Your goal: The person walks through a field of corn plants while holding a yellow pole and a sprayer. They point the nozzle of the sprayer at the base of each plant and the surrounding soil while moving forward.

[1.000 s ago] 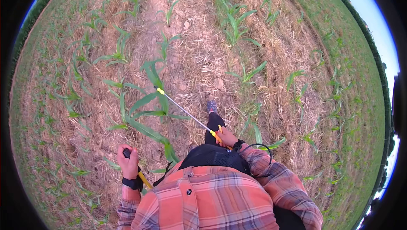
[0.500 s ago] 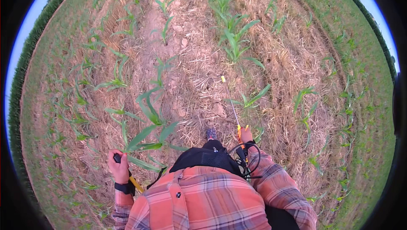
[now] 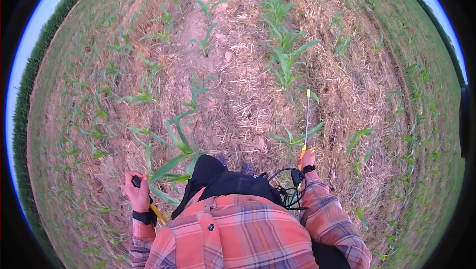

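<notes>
My left hand (image 3: 139, 195) is closed round the black grip (image 3: 136, 182) of a yellow pump lever (image 3: 158, 214), low on the left beside a young corn plant (image 3: 168, 166). On the right, my right hand (image 3: 308, 158) is wrapped round the yellow-orange handle of a spray wand (image 3: 307, 120). Its thin shaft points forward, with a yellow nozzle (image 3: 308, 92) at the tip, which overlaps a leaf of a corn plant (image 3: 285, 73) in view. A smaller corn plant (image 3: 292, 139) is just left of the wand's shaft.
Rows of young corn run ahead over dry soil (image 3: 196, 51) strewn with straw (image 3: 248, 90). Black tubing or cable (image 3: 283, 174) loops near my right wrist. A shoe (image 3: 247, 168) shows beyond my plaid shirt. Taller green growth (image 3: 29, 85) edges the field at left.
My right hand and the spray wand have swung to the right, so the nozzle moved from above bare straw to the right-hand corn row. My left hand stays on the lever. One knee has risen.
</notes>
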Available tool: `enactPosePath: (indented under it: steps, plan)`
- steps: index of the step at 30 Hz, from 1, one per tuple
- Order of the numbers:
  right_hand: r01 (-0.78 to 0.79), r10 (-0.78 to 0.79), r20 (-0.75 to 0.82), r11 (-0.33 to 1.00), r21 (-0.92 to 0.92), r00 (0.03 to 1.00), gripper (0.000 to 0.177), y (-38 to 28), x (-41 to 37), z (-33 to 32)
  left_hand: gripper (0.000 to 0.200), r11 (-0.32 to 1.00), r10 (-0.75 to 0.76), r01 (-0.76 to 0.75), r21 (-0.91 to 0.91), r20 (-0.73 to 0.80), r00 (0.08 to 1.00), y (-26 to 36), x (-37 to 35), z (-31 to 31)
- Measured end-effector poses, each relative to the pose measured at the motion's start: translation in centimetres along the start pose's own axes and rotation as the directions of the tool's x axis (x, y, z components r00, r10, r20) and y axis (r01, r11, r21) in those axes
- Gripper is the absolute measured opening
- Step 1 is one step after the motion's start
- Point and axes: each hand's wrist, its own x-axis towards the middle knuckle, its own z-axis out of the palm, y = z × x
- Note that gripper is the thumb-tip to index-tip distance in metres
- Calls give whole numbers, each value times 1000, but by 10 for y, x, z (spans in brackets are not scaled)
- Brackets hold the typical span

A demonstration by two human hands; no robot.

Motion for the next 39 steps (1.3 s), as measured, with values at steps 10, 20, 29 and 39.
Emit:
enactPosePath:
  steps: [10,20,29,39]
  plan:
    - [-33,91,226,969,-245,970,23,-39,-41,104,13,999,-13,17,-52,71,997,-18,87,27]
    - [284,-1,519,838,-466,855,21,-89,-58,260,13,971,-119,128,-202,58,991,-47,202,24]
    - [389,131,748,789,-476,651,19,-179,-103,348,14,954,-150,159,-253,56,987,-69,267,30]
    - [313,82,688,847,-429,721,25,-214,-1,385,13,981,-63,61,-183,-4,998,-44,353,73]
